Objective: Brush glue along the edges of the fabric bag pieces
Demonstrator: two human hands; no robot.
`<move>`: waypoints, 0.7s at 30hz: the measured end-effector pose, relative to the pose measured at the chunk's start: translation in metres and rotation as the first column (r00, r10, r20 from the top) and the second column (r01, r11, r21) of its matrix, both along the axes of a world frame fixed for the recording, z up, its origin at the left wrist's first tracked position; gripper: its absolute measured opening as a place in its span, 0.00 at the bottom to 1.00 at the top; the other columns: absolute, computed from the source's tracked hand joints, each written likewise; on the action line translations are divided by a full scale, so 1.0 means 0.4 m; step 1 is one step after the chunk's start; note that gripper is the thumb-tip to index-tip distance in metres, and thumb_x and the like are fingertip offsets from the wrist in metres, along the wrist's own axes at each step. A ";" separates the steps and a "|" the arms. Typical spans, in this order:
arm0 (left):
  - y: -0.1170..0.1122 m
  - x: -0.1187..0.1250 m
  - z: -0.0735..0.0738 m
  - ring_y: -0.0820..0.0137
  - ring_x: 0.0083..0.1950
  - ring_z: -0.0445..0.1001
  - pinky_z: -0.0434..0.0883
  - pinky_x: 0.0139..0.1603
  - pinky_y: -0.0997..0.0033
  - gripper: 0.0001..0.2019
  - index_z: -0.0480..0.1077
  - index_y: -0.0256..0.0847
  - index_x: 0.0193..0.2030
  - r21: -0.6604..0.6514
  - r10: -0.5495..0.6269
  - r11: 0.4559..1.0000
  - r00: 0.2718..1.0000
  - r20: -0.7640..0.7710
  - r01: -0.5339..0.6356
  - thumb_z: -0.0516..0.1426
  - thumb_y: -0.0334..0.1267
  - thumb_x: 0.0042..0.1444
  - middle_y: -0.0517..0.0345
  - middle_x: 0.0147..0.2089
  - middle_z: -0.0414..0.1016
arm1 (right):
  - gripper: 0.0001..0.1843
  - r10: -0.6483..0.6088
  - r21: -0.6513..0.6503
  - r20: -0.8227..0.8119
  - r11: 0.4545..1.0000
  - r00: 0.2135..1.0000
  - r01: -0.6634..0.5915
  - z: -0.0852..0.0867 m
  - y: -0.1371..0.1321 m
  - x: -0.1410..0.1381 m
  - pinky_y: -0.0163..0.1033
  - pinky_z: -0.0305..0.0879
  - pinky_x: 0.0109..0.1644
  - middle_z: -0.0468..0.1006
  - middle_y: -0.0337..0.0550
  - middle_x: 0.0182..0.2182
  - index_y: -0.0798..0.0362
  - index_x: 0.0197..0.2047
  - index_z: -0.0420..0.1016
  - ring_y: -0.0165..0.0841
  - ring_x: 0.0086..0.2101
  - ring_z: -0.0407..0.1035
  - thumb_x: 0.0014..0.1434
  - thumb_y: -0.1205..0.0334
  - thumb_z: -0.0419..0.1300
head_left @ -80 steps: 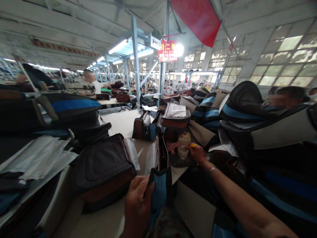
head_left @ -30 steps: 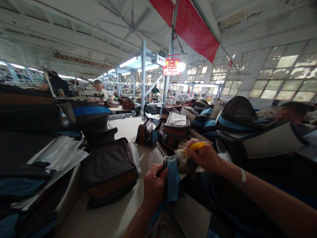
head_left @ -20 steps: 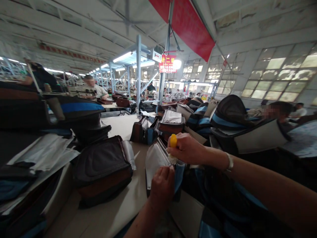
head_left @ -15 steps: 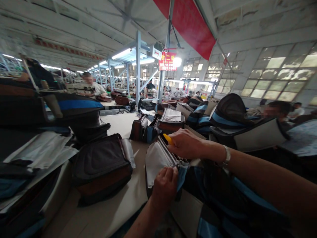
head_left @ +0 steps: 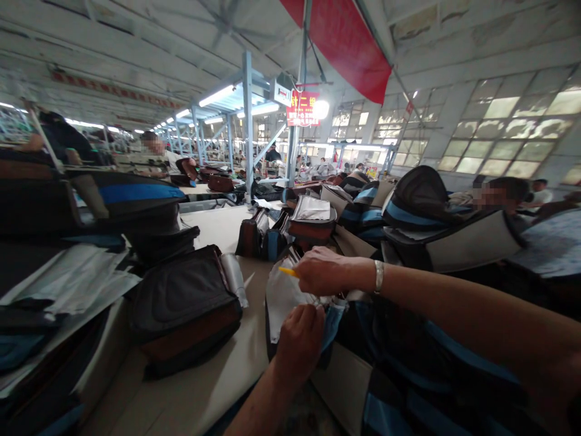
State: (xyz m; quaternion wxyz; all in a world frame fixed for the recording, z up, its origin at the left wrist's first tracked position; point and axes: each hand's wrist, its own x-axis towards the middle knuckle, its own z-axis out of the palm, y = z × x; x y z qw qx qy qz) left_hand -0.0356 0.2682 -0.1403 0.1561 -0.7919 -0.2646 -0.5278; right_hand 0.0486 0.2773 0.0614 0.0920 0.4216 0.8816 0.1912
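In front of me a bag piece (head_left: 278, 300) with a whitish lining, dark edging and a blue side lies on the table. My left hand (head_left: 299, 339) is closed in a pinch on its near edge, close to the blue fabric. Just above, my right hand (head_left: 320, 271) is wrapped around a slim yellow tool (head_left: 288, 272), whose end sticks out to the left over the lining. What kind of tool it is does not show. The lower fingers of that hand hide part of the bag's edge.
A dark, brown-sided bag (head_left: 186, 303) stands left on the pale table (head_left: 213, 387). Small bag pieces (head_left: 272, 239) sit behind the hands. Stacked bags (head_left: 415, 200) crowd the right, more (head_left: 131, 200) the left. Co-workers (head_left: 157, 151) sit farther back.
My right hand has moved left and slightly down across the bag piece, and the yellow tool now points left. My left hand keeps its pinch in nearly the same place.
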 end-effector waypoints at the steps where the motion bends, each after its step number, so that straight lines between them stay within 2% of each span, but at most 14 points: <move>1: 0.009 -0.019 0.001 0.65 0.37 0.71 0.71 0.39 0.65 0.08 0.69 0.38 0.46 -0.034 -0.018 0.999 0.998 0.063 0.020 0.54 0.27 0.61 0.52 0.35 0.72 | 0.08 -0.019 0.072 -0.159 0.997 0.987 0.031 0.009 0.005 0.019 0.37 0.55 0.29 0.77 0.47 0.26 0.57 0.29 0.76 0.35 0.26 0.70 0.56 0.64 0.57; 2: 0.018 -0.042 0.002 0.66 0.38 0.71 0.71 0.40 0.66 0.08 0.69 0.39 0.47 -0.083 -0.039 0.995 0.990 0.137 0.050 0.54 0.29 0.62 0.53 0.36 0.72 | 0.10 -0.028 0.119 -0.383 0.990 0.923 0.080 0.018 0.008 0.040 0.36 0.56 0.29 0.76 0.45 0.24 0.58 0.29 0.75 0.34 0.25 0.69 0.57 0.62 0.57; 3: 0.027 -0.069 0.004 0.67 0.39 0.72 0.72 0.41 0.68 0.07 0.70 0.40 0.47 -0.140 -0.055 0.986 0.974 0.219 0.087 0.54 0.30 0.63 0.53 0.38 0.73 | 0.11 -0.026 0.114 -0.628 0.985 0.778 0.126 0.022 0.006 0.063 0.35 0.56 0.28 0.73 0.43 0.22 0.58 0.28 0.74 0.32 0.23 0.67 0.57 0.59 0.57; 4: 0.035 -0.097 0.005 0.68 0.40 0.73 0.72 0.41 0.69 0.06 0.70 0.41 0.46 -0.206 -0.057 0.971 0.953 0.299 0.123 0.54 0.33 0.63 0.54 0.39 0.73 | 0.13 -0.038 0.048 -0.835 0.989 0.549 0.142 0.018 0.001 0.086 0.33 0.55 0.26 0.71 0.40 0.20 0.57 0.28 0.73 0.29 0.21 0.63 0.57 0.56 0.59; 5: 0.041 -0.125 0.005 0.69 0.40 0.73 0.72 0.41 0.70 0.06 0.71 0.41 0.45 -0.276 -0.043 0.949 0.930 0.364 0.152 0.55 0.35 0.63 0.55 0.39 0.73 | 0.14 -0.091 -0.064 -0.957 0.992 0.276 0.105 0.005 -0.006 0.106 0.32 0.54 0.24 0.68 0.37 0.18 0.57 0.28 0.72 0.27 0.19 0.60 0.55 0.54 0.60; 6: 0.044 -0.151 0.004 0.69 0.40 0.74 0.71 0.41 0.71 0.06 0.71 0.41 0.44 -0.339 -0.011 0.926 0.907 0.422 0.169 0.56 0.38 0.63 0.56 0.39 0.74 | 0.14 -0.183 -0.183 -0.983 0.983 0.015 0.007 -0.020 -0.015 0.122 0.31 0.54 0.23 0.65 0.34 0.16 0.56 0.27 0.72 0.25 0.17 0.55 0.53 0.53 0.62; 7: 0.045 -0.173 0.001 0.68 0.39 0.74 0.71 0.41 0.70 0.07 0.70 0.41 0.44 -0.392 0.043 0.905 0.880 0.473 0.166 0.57 0.40 0.62 0.57 0.38 0.74 | 0.13 -0.310 -0.292 -0.933 0.949 -0.184 -0.120 -0.056 -0.025 0.133 0.30 0.55 0.22 0.63 0.31 0.14 0.56 0.26 0.71 0.23 0.15 0.51 0.51 0.54 0.64; 8: 0.044 -0.190 -0.005 0.68 0.39 0.74 0.71 0.41 0.70 0.08 0.70 0.41 0.43 -0.428 0.106 0.892 0.852 0.512 0.147 0.58 0.42 0.61 0.57 0.38 0.74 | 0.13 -0.449 -0.384 -0.841 0.888 -0.302 -0.252 -0.100 -0.035 0.137 0.31 0.57 0.22 0.61 0.30 0.12 0.56 0.25 0.71 0.22 0.14 0.48 0.49 0.56 0.65; 10: 0.036 -0.209 -0.019 0.68 0.39 0.73 0.71 0.41 0.69 0.07 0.69 0.41 0.41 -0.431 0.173 0.898 0.825 0.538 0.093 0.58 0.42 0.61 0.57 0.37 0.73 | 0.10 -0.646 -0.447 -0.645 0.753 -0.409 -0.483 -0.197 -0.053 0.125 0.34 0.66 0.27 0.59 0.29 0.11 0.56 0.23 0.71 0.21 0.13 0.47 0.46 0.59 0.66; 11: 0.029 -0.213 -0.027 0.68 0.39 0.73 0.71 0.42 0.69 0.06 0.69 0.41 0.40 -0.398 0.167 0.915 0.833 0.528 0.068 0.57 0.40 0.61 0.57 0.37 0.73 | 0.09 -0.691 -0.428 -0.573 0.711 -0.441 -0.558 -0.241 -0.060 0.112 0.36 0.69 0.31 0.60 0.29 0.11 0.56 0.23 0.71 0.21 0.13 0.48 0.46 0.61 0.66; 14: -0.006 -0.218 -0.050 0.66 0.45 0.71 0.70 0.48 0.66 0.06 0.70 0.40 0.40 -0.269 0.150 0.963 0.886 0.439 -0.030 0.52 0.34 0.64 0.52 0.42 0.72 | 0.07 -0.727 -0.321 -0.460 0.672 -0.510 -0.668 -0.325 -0.073 0.057 0.40 0.73 0.37 0.65 0.30 0.13 0.56 0.25 0.72 0.21 0.14 0.52 0.47 0.63 0.66; 16: -0.039 -0.224 -0.065 0.62 0.52 0.69 0.69 0.53 0.61 0.10 0.71 0.40 0.48 -0.224 0.233 0.961 0.909 0.346 -0.161 0.53 0.35 0.64 0.47 0.51 0.70 | 0.07 -0.733 -0.264 -0.417 0.663 -0.537 -0.700 -0.337 -0.075 0.024 0.39 0.73 0.37 0.64 0.30 0.13 0.56 0.25 0.73 0.21 0.14 0.52 0.48 0.63 0.67; 18: -0.069 -0.229 -0.080 0.56 0.57 0.67 0.67 0.56 0.54 0.20 0.68 0.39 0.58 -0.184 0.322 0.942 0.913 0.251 -0.281 0.56 0.42 0.61 0.42 0.57 0.66 | 0.08 -0.738 -0.218 -0.376 0.658 -0.560 -0.721 -0.330 -0.074 -0.002 0.34 0.71 0.33 0.64 0.31 0.13 0.56 0.25 0.74 0.21 0.14 0.52 0.50 0.63 0.67; 21: -0.087 -0.231 -0.100 0.55 0.57 0.67 0.69 0.55 0.55 0.28 0.62 0.35 0.65 -0.169 0.368 0.927 0.902 0.225 -0.336 0.57 0.46 0.60 0.38 0.58 0.64 | 0.08 -0.756 -0.198 -0.360 0.634 -0.546 -0.748 -0.319 -0.074 -0.039 0.27 0.63 0.23 0.64 0.32 0.12 0.57 0.25 0.74 0.20 0.14 0.50 0.50 0.63 0.67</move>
